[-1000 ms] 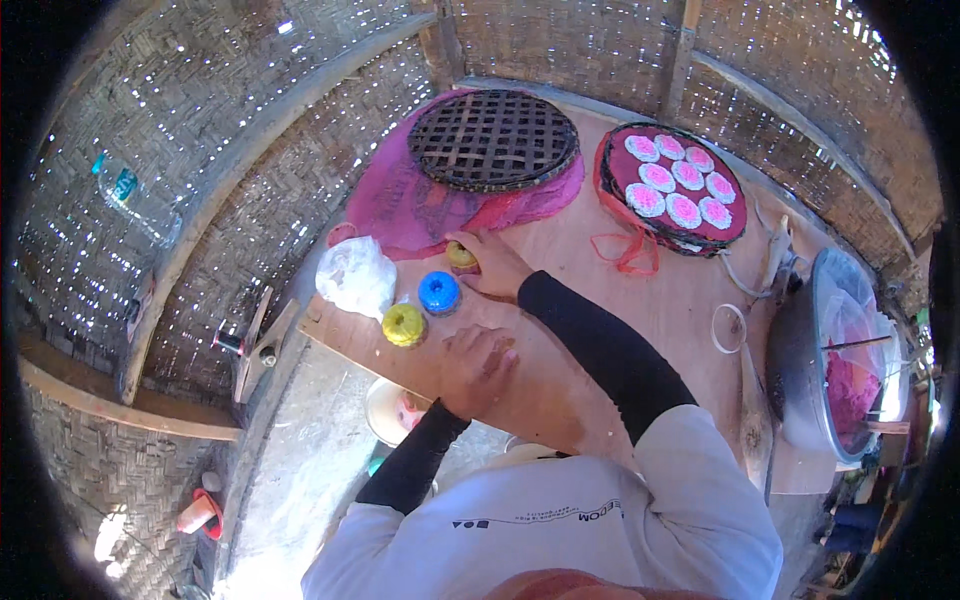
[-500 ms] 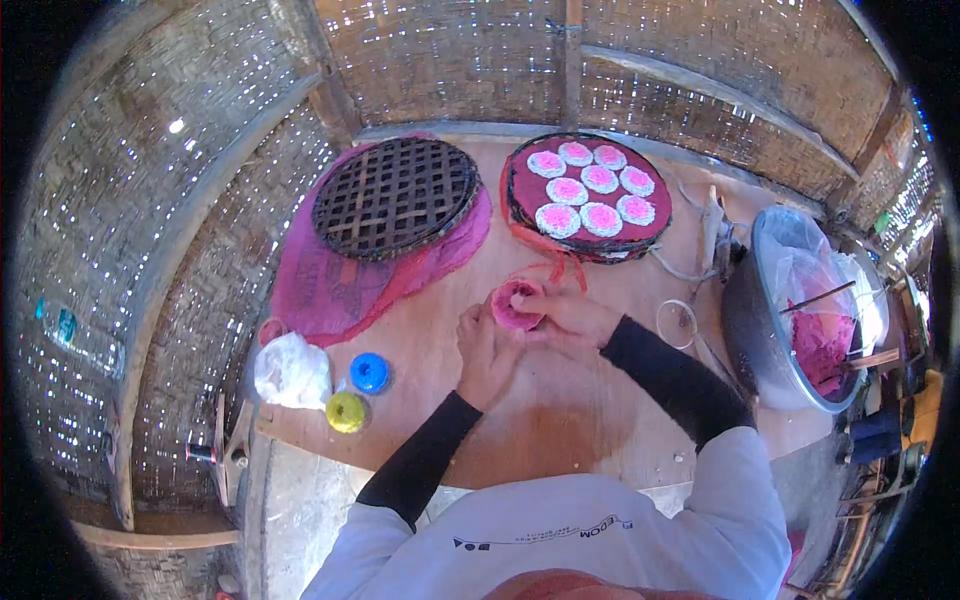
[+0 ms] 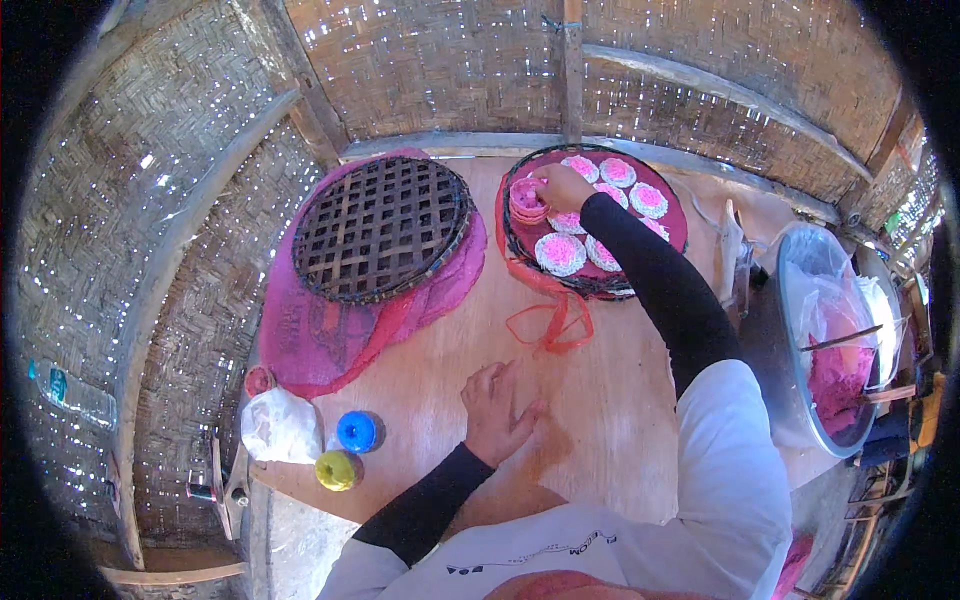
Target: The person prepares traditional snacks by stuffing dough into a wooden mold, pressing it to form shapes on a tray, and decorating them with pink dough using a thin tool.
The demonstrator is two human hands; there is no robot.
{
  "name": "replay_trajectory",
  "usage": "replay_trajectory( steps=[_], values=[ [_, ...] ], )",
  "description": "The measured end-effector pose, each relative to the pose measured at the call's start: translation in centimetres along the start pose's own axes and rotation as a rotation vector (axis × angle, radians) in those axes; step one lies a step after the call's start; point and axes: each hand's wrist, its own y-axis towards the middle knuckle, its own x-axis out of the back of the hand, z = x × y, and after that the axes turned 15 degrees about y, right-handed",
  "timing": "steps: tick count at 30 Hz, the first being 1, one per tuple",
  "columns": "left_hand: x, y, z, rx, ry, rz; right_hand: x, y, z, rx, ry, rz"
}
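My right hand (image 3: 565,188) reaches to the far round tray (image 3: 508,232), its fingers closed on the edge of a round pink mould (image 3: 527,205) with a ridged side. The mould is at the left part of the tray, over the red sheet; whether it touches the sheet I cannot tell. Around it lie several round white cakes with pink centres (image 3: 560,254), some partly covered by my right hand and sleeve. My left hand (image 3: 497,412) is open above the near middle of the table, fingers spread, holding nothing.
A dark woven lattice tray (image 3: 385,228) sits on pink netting (image 3: 320,345) at left. Nearer lie a white plastic bag (image 3: 280,425), a blue roll (image 3: 356,431) and a yellow-green roll (image 3: 336,469). A grey tub (image 3: 775,340) with pink crumbly material (image 3: 838,385) stands at right.
My right hand has carried the pink mould from the table's middle to the far tray. My left hand has let go of it and opened, moving slightly nearer. The view has shifted.
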Motion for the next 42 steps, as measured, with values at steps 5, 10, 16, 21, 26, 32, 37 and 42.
replay_trajectory(
  steps=[5, 10, 16, 21, 26, 32, 37, 42],
  values=[
    [0.3, 0.3, -0.1, 0.0, -0.013, 0.039, 0.0, -0.5, -0.7, 0.088, -0.001, 0.009],
    [0.3, 0.2, 0.0, -0.011, -0.003, 0.085, 0.6, 0.3, -0.8, -0.245, 0.327, 0.197],
    [0.7, 0.6, 0.0, -0.012, -0.035, 0.119, 4.5, 4.3, -6.3, 0.995, -0.377, 0.248],
    [0.5, 0.4, 0.4, -0.012, -0.056, 0.111, 5.0, 8.2, -7.4, 0.094, 0.025, -0.213],
    [0.3, 0.2, 0.4, -0.036, -0.04, 0.148, 3.6, 10.1, -10.0, -0.202, -0.068, -0.565],
    [0.4, 0.5, 0.2, -0.019, -0.056, 0.154, 3.5, 10.3, -12.1, -0.197, -0.309, -0.578],
    [0.5, 0.1, 0.5, 0.005, -0.031, 0.14, 9.4, 5.3, -14.3, -0.317, -0.591, -0.461],
    [0.0, 0.6, 0.3, -0.021, -0.044, 0.176, 14.0, 0.0, -21.5, -0.583, -0.331, -0.748]
  ],
)
